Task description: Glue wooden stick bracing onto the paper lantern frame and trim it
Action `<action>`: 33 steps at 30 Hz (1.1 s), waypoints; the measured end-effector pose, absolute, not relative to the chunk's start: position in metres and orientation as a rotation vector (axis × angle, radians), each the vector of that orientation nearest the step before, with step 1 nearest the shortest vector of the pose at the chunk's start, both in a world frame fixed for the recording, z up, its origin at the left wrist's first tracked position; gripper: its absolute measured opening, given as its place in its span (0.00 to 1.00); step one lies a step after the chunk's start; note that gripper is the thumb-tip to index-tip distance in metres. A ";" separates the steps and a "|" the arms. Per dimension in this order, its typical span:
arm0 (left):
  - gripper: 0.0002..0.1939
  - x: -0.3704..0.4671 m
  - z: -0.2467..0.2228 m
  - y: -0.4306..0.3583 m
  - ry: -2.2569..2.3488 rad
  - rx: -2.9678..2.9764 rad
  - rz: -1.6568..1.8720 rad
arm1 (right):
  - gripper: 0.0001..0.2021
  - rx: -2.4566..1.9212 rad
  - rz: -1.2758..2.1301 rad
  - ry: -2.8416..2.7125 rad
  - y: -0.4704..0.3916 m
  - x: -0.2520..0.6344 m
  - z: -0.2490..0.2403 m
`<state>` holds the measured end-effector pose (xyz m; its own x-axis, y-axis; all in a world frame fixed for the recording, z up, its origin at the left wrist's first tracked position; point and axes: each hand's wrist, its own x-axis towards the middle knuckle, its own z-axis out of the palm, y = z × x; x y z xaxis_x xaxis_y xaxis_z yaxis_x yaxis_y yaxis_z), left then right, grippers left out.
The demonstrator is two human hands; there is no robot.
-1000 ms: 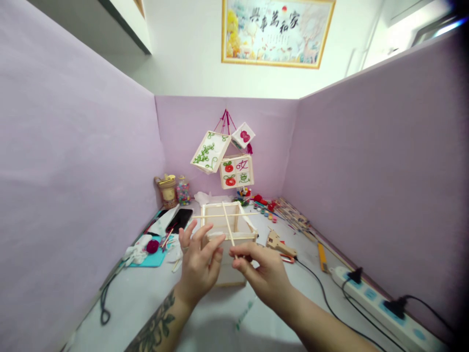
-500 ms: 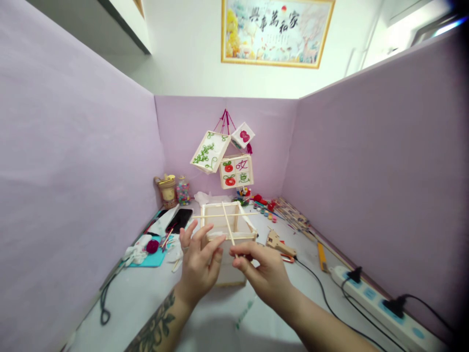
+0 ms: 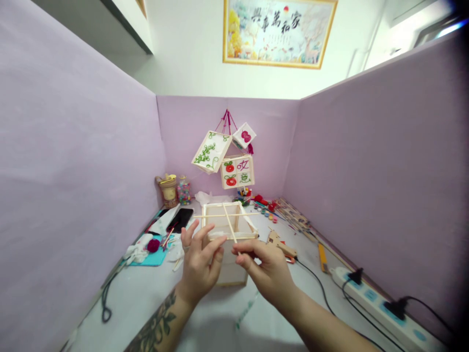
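A box-shaped lantern frame (image 3: pixel 231 274) of thin wooden sticks with white covering stands in front of me, its top uncovered. One thin wooden stick (image 3: pixel 229 220) runs lengthwise over the top, crossing another stick (image 3: pixel 247 214) that lies sideways past both edges. My right hand (image 3: pixel 267 266) pinches the near end of the lengthwise stick between thumb and fingertips. Beside the frame's near left corner, my left hand (image 3: pixel 201 256) has its fingers spread. Its index fingertip comes close to the stick; whether they touch I cannot tell.
A glue gun (image 3: pixel 280 246) lies on the right, its cord near a white power strip (image 3: pixel 384 303) and a yellow cutter (image 3: pixel 322 258). At left are a phone (image 3: pixel 180 220) and dark red yarn (image 3: pixel 153 245). Decorated lanterns (image 3: pixel 237 172) hang at the back.
The view has shifted very slightly. Both hands keep nearly the same pose, with the right hand still pinching the stick.
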<state>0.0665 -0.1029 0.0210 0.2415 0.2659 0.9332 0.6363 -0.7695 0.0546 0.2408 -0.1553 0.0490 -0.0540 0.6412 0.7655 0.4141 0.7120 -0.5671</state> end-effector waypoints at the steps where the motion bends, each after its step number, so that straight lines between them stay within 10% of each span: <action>1: 0.16 0.067 0.021 -0.103 -0.831 -2.184 -1.538 | 0.05 -0.859 0.233 -1.676 -0.155 0.241 0.050; 33: 0.17 0.061 0.011 -0.088 -0.753 -1.903 -2.158 | 0.10 -0.767 0.294 -1.444 -0.159 0.250 0.037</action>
